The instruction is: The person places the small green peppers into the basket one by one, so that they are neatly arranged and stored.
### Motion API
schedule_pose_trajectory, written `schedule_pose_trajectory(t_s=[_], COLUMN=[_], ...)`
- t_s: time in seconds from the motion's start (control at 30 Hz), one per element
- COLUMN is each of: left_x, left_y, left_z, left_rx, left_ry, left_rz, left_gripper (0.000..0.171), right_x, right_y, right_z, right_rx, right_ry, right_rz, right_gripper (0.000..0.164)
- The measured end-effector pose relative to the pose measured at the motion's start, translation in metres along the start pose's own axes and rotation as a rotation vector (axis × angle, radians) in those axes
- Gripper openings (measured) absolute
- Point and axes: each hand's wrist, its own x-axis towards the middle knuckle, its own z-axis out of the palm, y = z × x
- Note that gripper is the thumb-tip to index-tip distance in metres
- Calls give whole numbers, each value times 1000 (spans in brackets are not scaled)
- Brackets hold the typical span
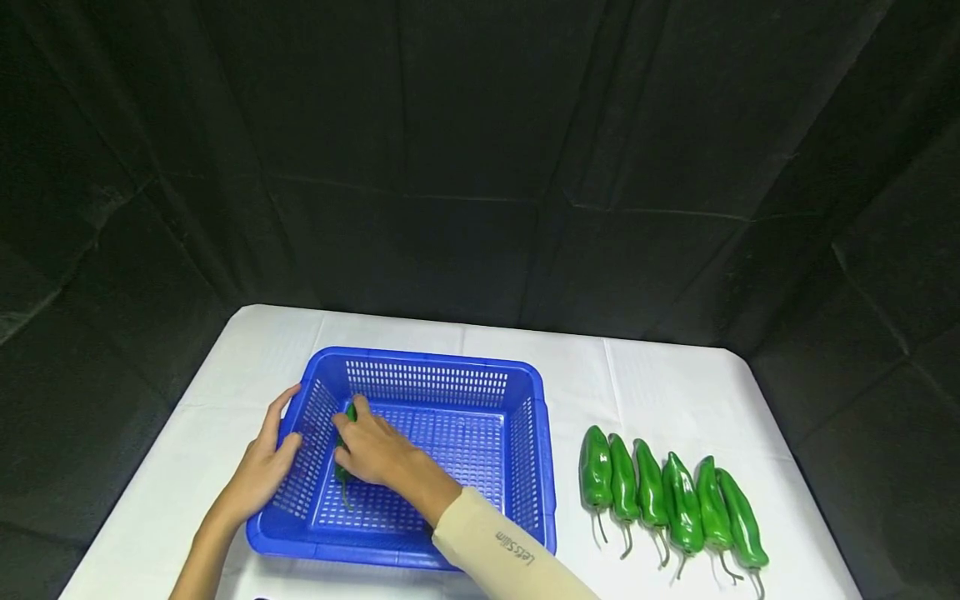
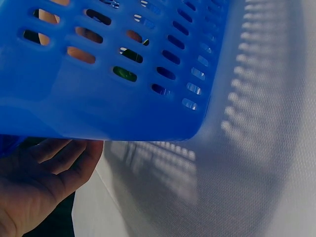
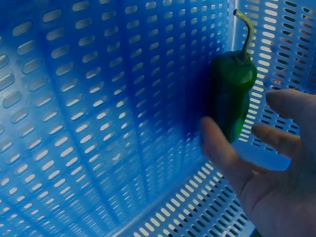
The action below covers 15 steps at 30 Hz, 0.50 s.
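Observation:
A blue plastic basket (image 1: 450, 554) with slotted walls stands on the white table. Inside it, by the left wall, lies one green chili pepper (image 3: 232, 81), its curved stem toward the front of the basket. My right hand (image 1: 375, 446) is down in the basket over this pepper. In the right wrist view its fingers are spread; one fingertip (image 3: 210, 131) overlaps the pepper's lower end and the others stand apart from it. My left hand (image 1: 262, 467) holds the basket's left rim, and in the left wrist view its fingertips go out of sight at the rim edge.
To the right of the basket several green chili peppers (image 1: 684, 508) lie side by side in a row, stems toward the front edge. White cloth (image 1: 660, 387) covers the table. Black fabric (image 1: 480, 167) hangs behind and at both sides.

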Motion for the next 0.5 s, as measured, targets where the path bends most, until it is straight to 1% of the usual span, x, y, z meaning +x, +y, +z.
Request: schedule_pose_trajectory(t_s=[0.13,0.27,0.4,0.5], left_x=[0,0,1,1], left_y=[-2,-2,-1,-1], left_z=[1,1,0,-1], left_rx=[-7,-15,-17,-17], left_ry=[-4,-4,-4,-5], left_rz=[2,-10,-10,-4], left_gripper=[66,66,66,66], right_x=[-1,-3,-5,-7], right_y=[0,1,1,-1], right_z=[-1,-6,-19,-29], right_rx=[-95,-177,-213,-217], right_ry=[24,64,119,139], right_rz=[-13,-38,-74,-84], right_gripper=[47,45,41,40])
